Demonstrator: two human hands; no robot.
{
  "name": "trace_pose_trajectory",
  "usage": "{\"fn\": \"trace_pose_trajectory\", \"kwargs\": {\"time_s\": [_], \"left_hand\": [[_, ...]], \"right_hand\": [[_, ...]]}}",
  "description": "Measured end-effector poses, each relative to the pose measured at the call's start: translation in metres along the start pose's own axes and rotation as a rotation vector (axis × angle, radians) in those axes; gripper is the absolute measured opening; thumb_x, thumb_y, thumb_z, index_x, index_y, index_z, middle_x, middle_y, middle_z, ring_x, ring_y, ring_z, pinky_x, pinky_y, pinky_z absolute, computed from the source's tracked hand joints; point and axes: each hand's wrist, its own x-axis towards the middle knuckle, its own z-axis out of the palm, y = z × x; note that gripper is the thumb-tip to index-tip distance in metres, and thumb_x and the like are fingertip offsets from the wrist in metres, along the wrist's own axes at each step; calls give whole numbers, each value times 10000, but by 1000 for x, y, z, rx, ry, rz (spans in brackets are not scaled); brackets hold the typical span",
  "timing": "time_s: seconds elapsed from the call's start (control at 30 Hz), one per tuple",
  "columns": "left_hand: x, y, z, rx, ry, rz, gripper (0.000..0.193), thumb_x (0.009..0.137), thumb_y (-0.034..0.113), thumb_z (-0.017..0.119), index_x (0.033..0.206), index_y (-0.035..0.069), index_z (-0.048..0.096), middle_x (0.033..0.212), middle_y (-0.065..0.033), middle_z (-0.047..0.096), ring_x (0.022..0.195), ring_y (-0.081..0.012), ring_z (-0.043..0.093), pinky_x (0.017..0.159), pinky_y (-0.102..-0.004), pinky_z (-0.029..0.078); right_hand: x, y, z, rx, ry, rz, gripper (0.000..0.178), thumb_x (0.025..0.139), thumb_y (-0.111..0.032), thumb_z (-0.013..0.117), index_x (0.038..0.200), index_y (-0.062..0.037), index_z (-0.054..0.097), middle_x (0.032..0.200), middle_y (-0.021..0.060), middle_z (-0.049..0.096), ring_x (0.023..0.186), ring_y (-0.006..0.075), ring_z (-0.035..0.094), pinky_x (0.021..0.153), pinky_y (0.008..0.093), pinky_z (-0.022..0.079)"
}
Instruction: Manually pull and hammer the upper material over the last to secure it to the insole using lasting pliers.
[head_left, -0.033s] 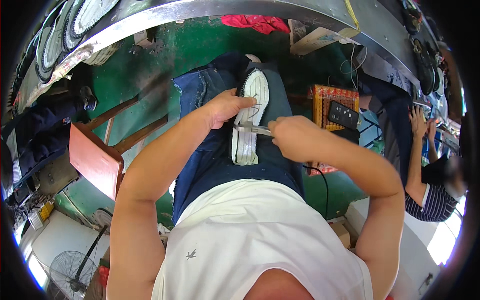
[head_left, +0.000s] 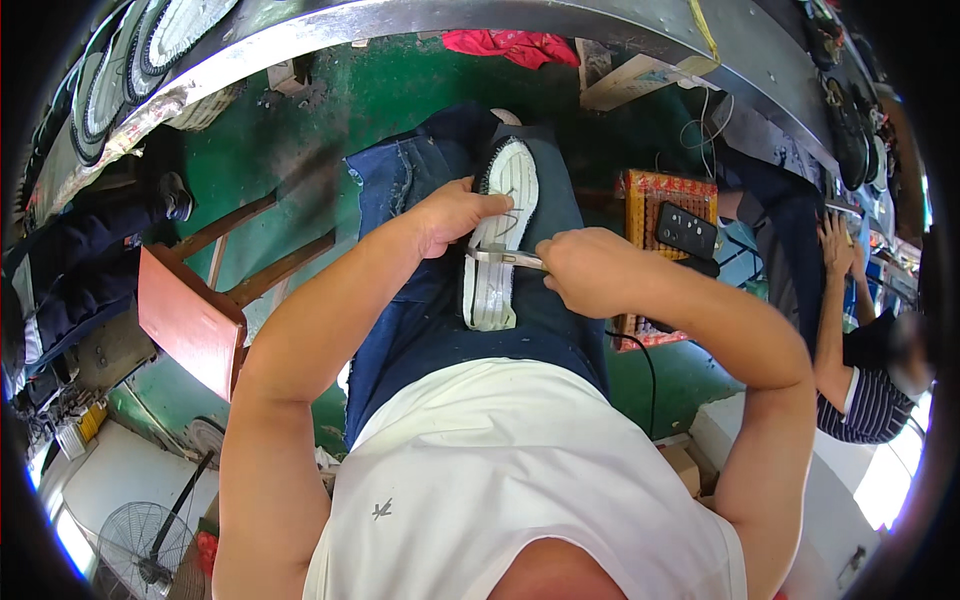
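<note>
A shoe [head_left: 491, 295] lies sole up along my thighs, its pale underside edged with dark stitching. My left hand [head_left: 462, 212] grips the shoe from its left side, the thumb pressed on the sole beside a thin dark loop that looks like thread or wire. From the right, my right hand [head_left: 585, 268] is closed round the handle of a slim silvery metal tool [head_left: 508, 257]. That tool reaches across the narrow middle of the sole; I cannot make out its exact kind. The fingers under the shoe are hidden.
A metal-edged bench [head_left: 480, 18] curves across the far side, with several shoe soles [head_left: 178, 38] at its left. A reddish stool [head_left: 192, 315] stands left. At right, a beaded seat [head_left: 648, 205] bears a black phone [head_left: 686, 229]; beyond it sits another person [head_left: 868, 395].
My right forearm and elbow have shifted slightly outward and toward me. The shoe, my left hand and the tool across the sole stay almost where they were.
</note>
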Motion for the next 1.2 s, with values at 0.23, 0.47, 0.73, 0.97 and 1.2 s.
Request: {"fn": "trace_pose_trajectory", "kwargs": {"time_s": [0.23, 0.47, 0.73, 0.97, 1.2], "left_hand": [[-11, -13, -24, -205, -95, 18, 784, 895, 231, 767, 1519, 40, 333, 1342, -114, 594, 1214, -214, 587, 1024, -385, 473], [-5, -23, -14, 116, -171, 288, 772, 955, 245, 696, 1550, 33, 252, 1471, -94, 478, 1367, -180, 419, 1169, -350, 291], [0, -23, 6, 255, 6, 237, 769, 975, 196, 663, 1521, -64, 188, 1391, -177, 550, 1274, -232, 539, 1082, -346, 433], [-32, -54, 15, 474, 18, 268, 937, 994, 211, 608, 1615, 121, -88, 1546, -206, 408, 1396, -285, 440, 1164, -350, 325], [-31, -88, 37, -11, 14, 367, 1025, 975, 158, 624, 1597, 117, -190, 1629, -202, 234, 1484, -277, 290, 1203, -336, 226]], "right_hand": [[21, 12, 43, 237, 217, -21, 250, 932, -220, 653, 999, 20, 666, 853, 235, 700, 849, 416, 685, 755, 482, 536], [1, 9, 60, 461, 274, 89, 210, 901, -179, 663, 990, 9, 643, 910, 243, 683, 900, 411, 670, 776, 490, 527], [2, 8, 100, 122, 503, 27, 145, 904, -141, 650, 954, -13, 602, 857, 195, 650, 836, 398, 656, 732, 493, 520], [-22, 17, 109, 452, 204, 67, 165, 910, -158, 658, 953, -12, 593, 874, 207, 657, 829, 406, 661, 744, 492, 519], [-34, -10, 122, 7, 415, 8, 98, 820, -55, 582, 898, 1, 603, 851, 209, 674, 851, 301, 713, 729, 400, 577]]}}
